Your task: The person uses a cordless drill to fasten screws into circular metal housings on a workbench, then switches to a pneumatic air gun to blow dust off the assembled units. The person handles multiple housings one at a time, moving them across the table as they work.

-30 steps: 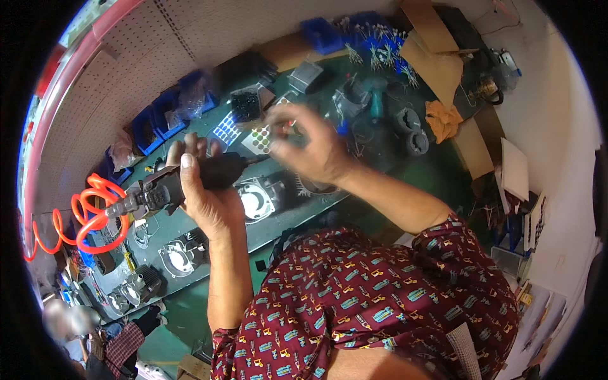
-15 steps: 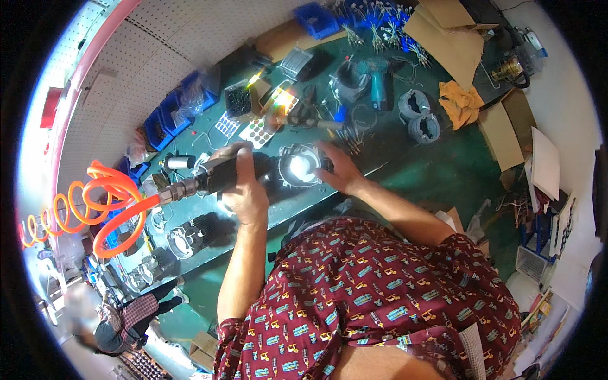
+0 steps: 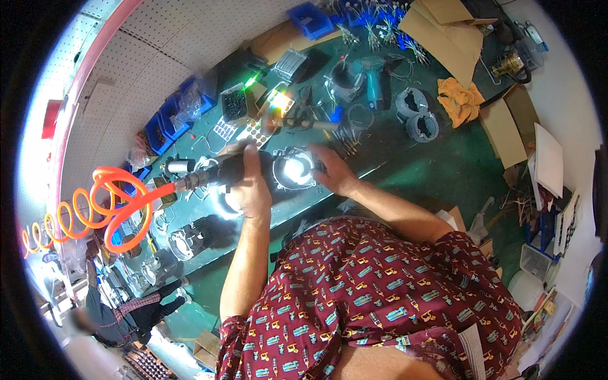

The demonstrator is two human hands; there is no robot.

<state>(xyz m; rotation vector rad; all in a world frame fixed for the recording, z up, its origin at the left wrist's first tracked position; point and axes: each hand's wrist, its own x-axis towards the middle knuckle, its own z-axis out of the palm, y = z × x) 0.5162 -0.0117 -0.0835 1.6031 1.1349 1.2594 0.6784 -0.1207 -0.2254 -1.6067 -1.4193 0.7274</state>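
Note:
My left hand [image 3: 253, 190] is wrapped round the body of a dark air-powered tool [image 3: 229, 169] held level over the bench. An orange coiled hose [image 3: 119, 218] runs from its rear fitting off to the left. The front of the tool points at a round metal housing [image 3: 296, 185] whose middle is washed out by bright glare. With its fingers curled on the far right rim, my right hand [image 3: 335, 172] grips that housing. The exact contact of the tool's tip is too bright to make out.
Finned metal housings [image 3: 183, 242] stand along the bench's near left. Farther back are a black parts box [image 3: 237, 104], a teal power drill [image 3: 374, 85], grey rings [image 3: 420, 126], an orange cloth [image 3: 460, 101] and blue bins [image 3: 158, 130]. Another person [image 3: 120, 316] is at lower left.
My left hand, the tool and the hose have shifted slightly right against the housing. The housing sits a little further left in view. The other person has changed posture.

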